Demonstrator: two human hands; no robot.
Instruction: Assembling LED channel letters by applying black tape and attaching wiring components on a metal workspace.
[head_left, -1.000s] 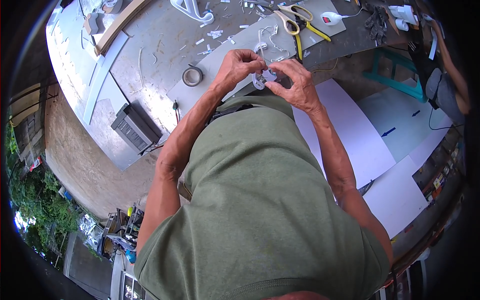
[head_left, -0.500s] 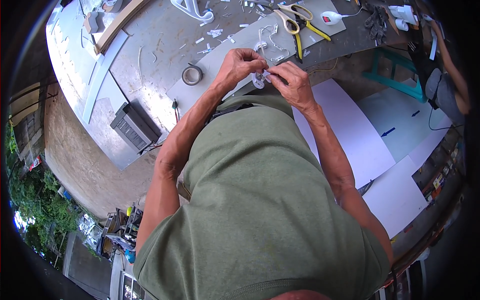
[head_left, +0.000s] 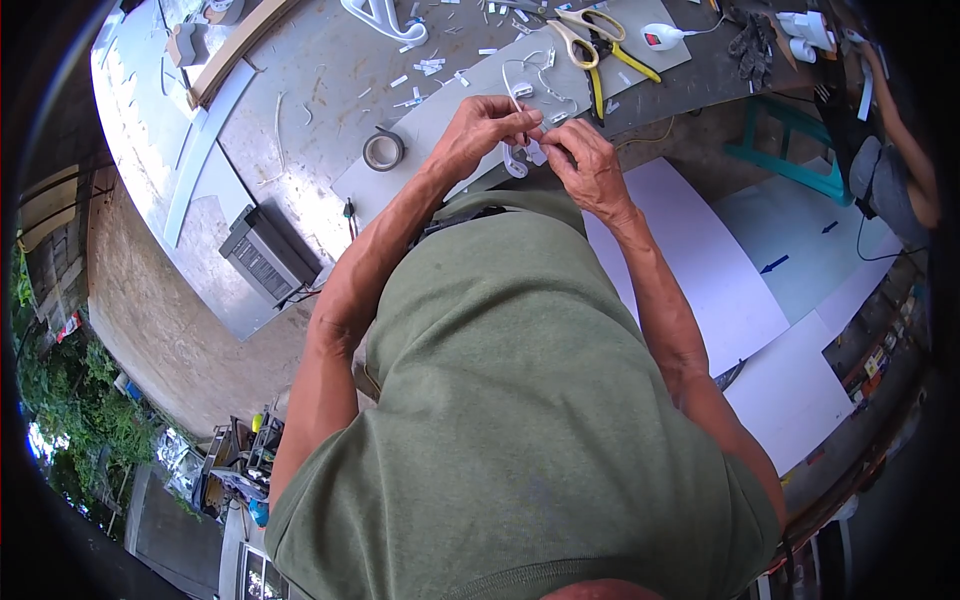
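Note:
My left hand [head_left: 487,132] and my right hand [head_left: 583,165] meet at the near edge of the work table, fingertips pinched close together. A thin white wire [head_left: 512,90] loops up from the left fingertips over the table. Whatever the right fingertips pinch is too small to make out. Just below and between the hands lies a white curved piece [head_left: 515,166], partly covered by the left fingers. Beyond them, a strand of small light modules [head_left: 547,62] continues from the wire across a grey sheet [head_left: 430,130].
Scissors [head_left: 574,42] and yellow-handled pliers [head_left: 640,66] lie beyond my hands, near a white glue bottle [head_left: 664,37]. A tape roll [head_left: 383,150] and a dark power supply box [head_left: 268,256] are leftward. A teal stool [head_left: 790,150] and another person's arm [head_left: 905,140] are at right.
The white wire loop has shifted left and now stands up from my left fingertips. My left fingers have turned slightly, and my right hand has barely moved.

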